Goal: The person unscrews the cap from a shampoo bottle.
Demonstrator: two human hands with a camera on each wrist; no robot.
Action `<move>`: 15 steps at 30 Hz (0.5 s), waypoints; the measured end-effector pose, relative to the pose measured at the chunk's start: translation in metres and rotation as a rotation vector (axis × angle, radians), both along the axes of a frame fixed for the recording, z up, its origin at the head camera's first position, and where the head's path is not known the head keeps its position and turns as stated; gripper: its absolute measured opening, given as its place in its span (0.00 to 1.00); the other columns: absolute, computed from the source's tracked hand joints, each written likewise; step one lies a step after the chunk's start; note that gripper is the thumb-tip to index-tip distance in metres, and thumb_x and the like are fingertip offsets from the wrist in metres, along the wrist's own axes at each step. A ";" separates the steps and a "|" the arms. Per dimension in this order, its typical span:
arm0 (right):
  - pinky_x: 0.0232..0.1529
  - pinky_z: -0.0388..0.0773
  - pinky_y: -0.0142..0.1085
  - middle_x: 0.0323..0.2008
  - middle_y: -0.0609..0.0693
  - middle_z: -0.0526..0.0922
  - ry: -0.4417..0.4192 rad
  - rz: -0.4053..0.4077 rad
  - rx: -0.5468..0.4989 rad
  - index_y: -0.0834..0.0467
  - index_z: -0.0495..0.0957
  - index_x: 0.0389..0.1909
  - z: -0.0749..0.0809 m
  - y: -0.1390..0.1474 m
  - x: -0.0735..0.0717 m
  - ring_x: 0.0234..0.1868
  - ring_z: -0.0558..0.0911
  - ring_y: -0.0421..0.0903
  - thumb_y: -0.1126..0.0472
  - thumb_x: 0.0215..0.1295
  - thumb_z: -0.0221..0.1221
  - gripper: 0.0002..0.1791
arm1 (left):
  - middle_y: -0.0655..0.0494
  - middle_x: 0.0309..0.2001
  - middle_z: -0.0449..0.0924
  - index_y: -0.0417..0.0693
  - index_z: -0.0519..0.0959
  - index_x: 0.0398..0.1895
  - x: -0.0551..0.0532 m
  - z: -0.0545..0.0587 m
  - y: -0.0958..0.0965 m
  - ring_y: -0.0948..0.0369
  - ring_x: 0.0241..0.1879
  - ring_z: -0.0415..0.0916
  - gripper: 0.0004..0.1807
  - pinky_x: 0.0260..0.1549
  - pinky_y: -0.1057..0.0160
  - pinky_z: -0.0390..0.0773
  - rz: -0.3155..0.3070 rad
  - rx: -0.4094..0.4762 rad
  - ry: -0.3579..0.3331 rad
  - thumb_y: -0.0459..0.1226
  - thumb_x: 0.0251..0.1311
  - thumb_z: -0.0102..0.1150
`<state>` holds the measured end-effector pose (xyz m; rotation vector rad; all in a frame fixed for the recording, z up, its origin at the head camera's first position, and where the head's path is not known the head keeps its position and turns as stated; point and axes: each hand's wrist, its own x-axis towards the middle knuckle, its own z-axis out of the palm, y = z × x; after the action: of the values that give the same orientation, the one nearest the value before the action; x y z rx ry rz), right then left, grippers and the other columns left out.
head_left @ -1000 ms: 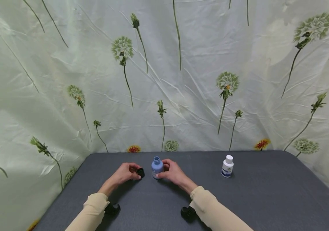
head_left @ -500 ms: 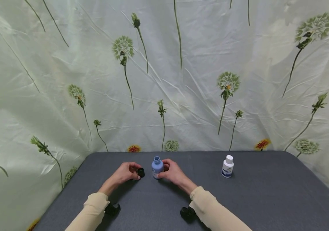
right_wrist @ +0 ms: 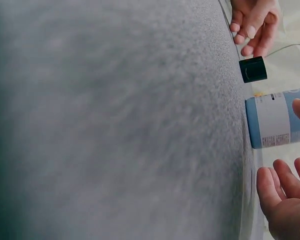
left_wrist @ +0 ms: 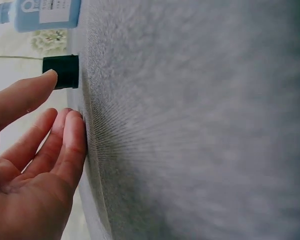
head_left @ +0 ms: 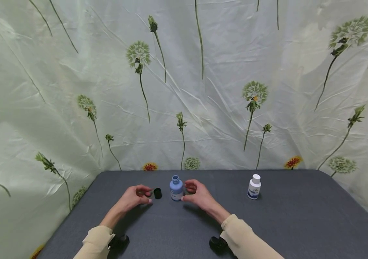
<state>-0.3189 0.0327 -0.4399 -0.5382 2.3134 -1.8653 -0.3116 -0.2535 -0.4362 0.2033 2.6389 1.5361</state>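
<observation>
A blue bottle (head_left: 176, 189) with a bare, uncapped neck stands upright on the dark cloth. To its left rests a black cap (head_left: 157, 193), apart from the bottle. My left hand (head_left: 135, 198) is just left of the cap with thumb and fingers spread, holding nothing. In the left wrist view the thumb tip overlaps the edge of the cap (left_wrist: 67, 72); contact cannot be told. My right hand (head_left: 201, 198) is at the bottle's right side, fingers loosely bent and off it. Whether its thumb touches the bottle (right_wrist: 272, 120) is unclear.
A white bottle (head_left: 254, 187) with a white cap stands farther right on the dark table (head_left: 287, 216). Behind and to the left hangs a pale curtain (head_left: 222, 108) printed with flowers. Black devices (head_left: 217, 245) show beneath both wrists.
My left hand has let go of the cap and drawn back leftward. My right hand has loosened from the blue bottle and moved slightly right. Cap and bottle stay in place.
</observation>
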 end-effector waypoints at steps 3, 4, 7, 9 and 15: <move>0.58 0.70 0.54 0.60 0.67 0.74 0.003 0.005 0.001 0.72 0.67 0.63 0.001 0.007 0.006 0.60 0.73 0.65 0.69 0.56 0.67 0.33 | 0.49 0.41 0.81 0.33 0.78 0.52 0.006 0.001 0.000 0.57 0.37 0.79 0.23 0.39 0.57 0.79 0.031 -0.004 -0.022 0.31 0.52 0.71; 0.58 0.70 0.54 0.60 0.67 0.73 0.001 0.006 0.003 0.71 0.67 0.63 0.001 0.010 0.007 0.61 0.73 0.64 0.69 0.57 0.67 0.33 | 0.49 0.40 0.81 0.33 0.78 0.51 0.008 0.001 0.000 0.57 0.37 0.79 0.22 0.39 0.57 0.78 0.040 -0.009 -0.022 0.32 0.52 0.71; 0.59 0.70 0.54 0.61 0.67 0.73 0.003 0.014 0.004 0.71 0.67 0.63 0.003 0.017 0.012 0.61 0.73 0.64 0.68 0.58 0.67 0.33 | 0.50 0.40 0.81 0.35 0.79 0.49 0.013 0.003 0.003 0.58 0.38 0.79 0.20 0.39 0.56 0.78 0.053 -0.016 -0.028 0.33 0.53 0.71; 0.58 0.70 0.54 0.61 0.67 0.73 0.000 0.019 0.005 0.70 0.67 0.63 0.003 0.021 0.016 0.61 0.73 0.63 0.67 0.59 0.67 0.32 | 0.50 0.40 0.82 0.36 0.80 0.49 0.018 0.005 0.007 0.58 0.38 0.79 0.19 0.38 0.57 0.78 0.048 -0.015 -0.034 0.33 0.54 0.70; 0.58 0.70 0.54 0.61 0.65 0.74 -0.023 0.038 0.002 0.68 0.68 0.64 0.007 0.033 0.028 0.61 0.73 0.62 0.65 0.61 0.66 0.31 | 0.50 0.41 0.82 0.36 0.80 0.49 0.026 0.010 0.024 0.57 0.40 0.79 0.19 0.39 0.57 0.78 -0.061 -0.025 0.006 0.34 0.55 0.70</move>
<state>-0.2907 0.0662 -0.4329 -0.5541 2.2743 -1.8424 -0.2859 -0.2300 -0.4261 0.2849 2.6295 1.4855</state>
